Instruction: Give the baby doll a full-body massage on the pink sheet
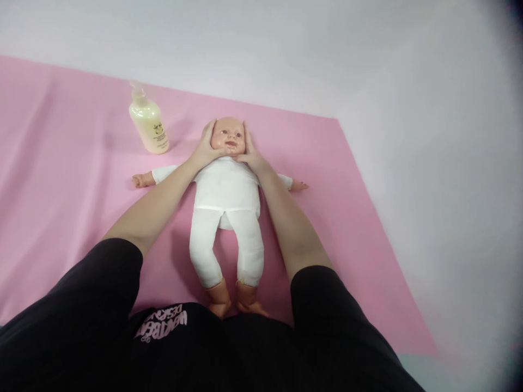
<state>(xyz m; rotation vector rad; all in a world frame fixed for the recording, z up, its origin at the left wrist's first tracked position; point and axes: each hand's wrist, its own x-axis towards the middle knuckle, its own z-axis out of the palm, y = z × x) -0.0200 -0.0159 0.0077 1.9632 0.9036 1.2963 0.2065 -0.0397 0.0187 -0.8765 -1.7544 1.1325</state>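
Note:
A baby doll (227,185) with a white cloth body lies on its back, head away from me and feet close to my body. My left hand (205,151) cups one side of its head, with the fingers along the cheek and the thumb under the chin. On the opposite side my right hand (252,152) holds the head in the same way, its thumb also near the chin. Both of the doll's arms stretch out sideways, partly hidden behind my forearms. The fingertips beside the head are partly out of sight.
A pink cloth (322,158) lies under the doll, with folds at the left. A pump bottle (149,122) of pale yellow liquid stands on it, left of the doll's head. White surface (408,136) shows beyond the cloth's far and right edges.

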